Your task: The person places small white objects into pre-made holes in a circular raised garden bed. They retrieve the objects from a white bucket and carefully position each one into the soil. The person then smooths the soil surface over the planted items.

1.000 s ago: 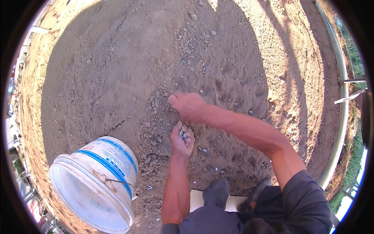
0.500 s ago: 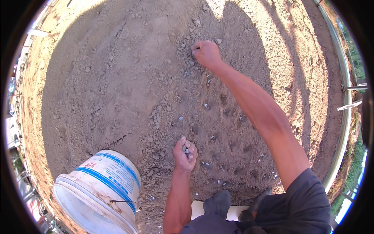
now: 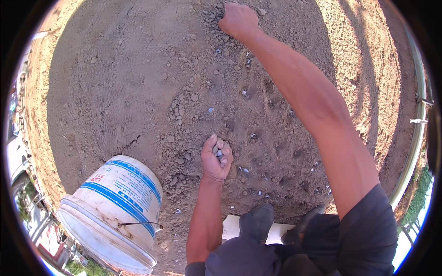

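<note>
My left hand [image 3: 213, 162] is curled palm up above the soil in front of my feet. Several small grey and whitish pieces [image 3: 218, 152] lie cupped in its fingers; their kind is too small to tell. Far ahead, at the end of my outstretched arm, my right hand [image 3: 239, 21] is closed and low over the loose soil [image 3: 212, 24]. Its fingertips point away from view, so what they pinch, if anything, is hidden. Rows of small hollows [image 3: 282, 148] dent the darker soil between my hands and to the right.
A white bucket with blue bands [image 3: 124, 195] lies tipped on its side at the lower left. My dark shoes [image 3: 256, 221] rest by a pale board [image 3: 231, 226]. White scraps [image 3: 243, 169] dot the soil. A pale rail [image 3: 420, 124] edges the right side.
My right hand has reached farther ahead, still closed over the soil. The whole view has shifted a little, and my left hand still cups the small pieces.
</note>
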`<state>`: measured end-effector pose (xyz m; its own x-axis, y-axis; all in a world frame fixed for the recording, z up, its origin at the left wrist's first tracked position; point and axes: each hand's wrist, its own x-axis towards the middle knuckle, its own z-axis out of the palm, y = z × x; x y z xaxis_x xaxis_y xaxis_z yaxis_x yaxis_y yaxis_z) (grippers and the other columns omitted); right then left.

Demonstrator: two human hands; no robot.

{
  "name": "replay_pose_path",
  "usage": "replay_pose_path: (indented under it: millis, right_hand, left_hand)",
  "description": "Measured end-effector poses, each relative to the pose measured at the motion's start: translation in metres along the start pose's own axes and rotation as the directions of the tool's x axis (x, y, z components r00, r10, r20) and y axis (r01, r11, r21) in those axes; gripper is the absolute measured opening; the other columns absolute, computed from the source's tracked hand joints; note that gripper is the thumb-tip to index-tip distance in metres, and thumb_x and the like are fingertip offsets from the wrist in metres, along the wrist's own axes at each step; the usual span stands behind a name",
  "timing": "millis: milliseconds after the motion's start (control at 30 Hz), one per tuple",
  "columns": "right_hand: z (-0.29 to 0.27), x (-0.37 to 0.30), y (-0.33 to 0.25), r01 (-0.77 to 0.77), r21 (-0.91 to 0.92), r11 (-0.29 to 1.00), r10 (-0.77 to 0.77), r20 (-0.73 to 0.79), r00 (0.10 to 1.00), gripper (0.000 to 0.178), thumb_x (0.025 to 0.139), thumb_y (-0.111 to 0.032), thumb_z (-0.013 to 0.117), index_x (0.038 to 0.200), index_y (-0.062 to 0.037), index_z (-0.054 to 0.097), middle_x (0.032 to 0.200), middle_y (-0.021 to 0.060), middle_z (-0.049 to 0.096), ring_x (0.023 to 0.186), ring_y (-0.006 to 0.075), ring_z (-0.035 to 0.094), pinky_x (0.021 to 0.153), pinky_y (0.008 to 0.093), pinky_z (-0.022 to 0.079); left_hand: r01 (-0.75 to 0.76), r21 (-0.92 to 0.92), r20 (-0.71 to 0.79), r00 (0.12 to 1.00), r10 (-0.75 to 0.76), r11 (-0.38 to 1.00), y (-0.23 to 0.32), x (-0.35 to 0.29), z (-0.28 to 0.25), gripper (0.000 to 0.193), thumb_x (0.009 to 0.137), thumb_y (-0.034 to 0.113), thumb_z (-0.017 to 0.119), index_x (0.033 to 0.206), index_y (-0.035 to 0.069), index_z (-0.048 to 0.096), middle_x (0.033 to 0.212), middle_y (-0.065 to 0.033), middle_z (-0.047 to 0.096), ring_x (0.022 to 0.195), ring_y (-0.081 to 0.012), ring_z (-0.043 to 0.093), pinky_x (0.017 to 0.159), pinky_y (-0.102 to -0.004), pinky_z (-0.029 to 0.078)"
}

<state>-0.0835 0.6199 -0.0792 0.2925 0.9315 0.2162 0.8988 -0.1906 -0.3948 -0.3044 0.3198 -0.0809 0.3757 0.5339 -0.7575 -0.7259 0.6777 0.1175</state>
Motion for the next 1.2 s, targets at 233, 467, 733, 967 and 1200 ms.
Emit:
replay_pose_path:
  millis: [233,467,733,967,1200]
  right_hand:
    - [-0.04,-0.062,0.004,0.168,0.412,0.895,-0.221,0.084,0.972,0.021,0.078,-0.022,0.067,0.085,-0.0025,0.071,0.086,0.0177,0.07,0.083,0.0345,0.068,0.076,0.0426,0.055]
    - [-0.098,-0.238,-0.031,0.466,0.629,0.622,-0.744,0.29,0.601,0.011,0.078,-0.017,0.07,0.086,-0.0083,0.069,0.092,0.0073,0.064,0.089,0.0255,0.063,0.077,0.038,0.052]
    - [-0.099,-0.282,-0.054,0.58,0.346,0.738,-0.673,0.315,0.669,0.021,0.068,-0.015,0.068,0.087,-0.0062,0.064,0.091,0.0078,0.058,0.094,0.0261,0.056,0.077,0.0394,0.047]
    - [-0.099,-0.291,-0.046,0.586,0.388,0.711,-0.686,0.201,0.7,0.03,0.067,-0.012,0.068,0.095,-0.0048,0.057,0.095,0.0074,0.055,0.09,0.0257,0.055,0.076,0.0383,0.045]
    - [-0.097,-0.288,-0.044,0.604,0.497,0.623,-0.749,0.157,0.643,0.026,0.066,-0.011,0.067,0.091,-0.006,0.058,0.086,0.0077,0.057,0.084,0.0273,0.058,0.073,0.0386,0.049]
  left_hand:
    - [-0.068,0.025,-0.034,0.997,0.069,0.997,-0.002,0.0,-0.005,0.043,0.1,0.043,0.044,0.077,0.01,0.058,0.071,-0.0128,0.062,0.038,-0.0146,0.045,0.031,-0.0238,0.03]
    - [-0.174,0.077,0.023,0.985,0.173,0.982,-0.004,0.0,-0.012,0.044,0.1,0.051,0.037,0.094,0.012,0.058,0.078,-0.008,0.062,0.044,-0.0144,0.05,0.033,-0.0223,0.032]
    - [-0.255,0.081,-0.162,0.951,0.265,0.964,-0.018,-0.012,0.044,0.045,0.099,0.053,0.035,0.103,0.015,0.059,0.082,0.0025,0.064,0.052,-0.0089,0.054,0.039,-0.0234,0.038]
    - [-0.141,0.056,0.243,0.962,0.123,0.988,-0.006,0.014,-0.026,0.048,0.098,0.054,0.034,0.107,0.015,0.06,0.094,0.0011,0.062,0.073,-0.0124,0.055,0.061,-0.0296,0.045]
    - [-0.172,0.132,0.036,0.985,0.169,0.976,-0.017,0.004,-0.01,0.051,0.097,0.057,0.033,0.107,0.015,0.06,0.097,0.0006,0.064,0.082,-0.0131,0.061,0.07,-0.031,0.051]
